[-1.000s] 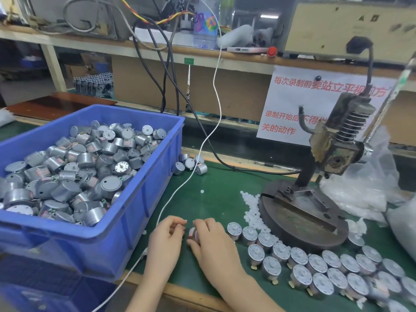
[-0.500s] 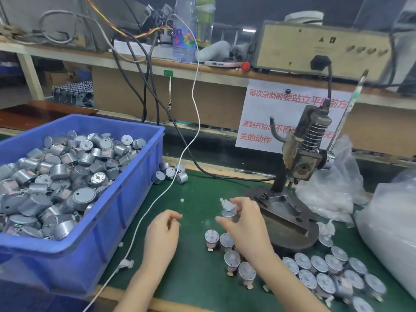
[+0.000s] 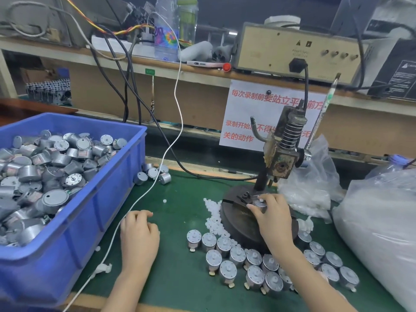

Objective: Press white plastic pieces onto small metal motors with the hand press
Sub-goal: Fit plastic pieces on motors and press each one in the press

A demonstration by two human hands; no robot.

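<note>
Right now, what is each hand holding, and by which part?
The right hand grips a small motor by its round side, on the press base. The left hand holds nothing, resting loosely curled on the mat.

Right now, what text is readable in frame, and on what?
"每次录制前要站立平…前方": red print, top line of the white paper sign; one character is hidden by the grey hand press.
"录制开始…不得…": sign, second line; the rest is hidden.
"关的动作": sign, third line.
"POWER": beige metal box; the rest of its print is blurred.
Small green tag, clear bottle label, black sheet: too small to read.
</note>
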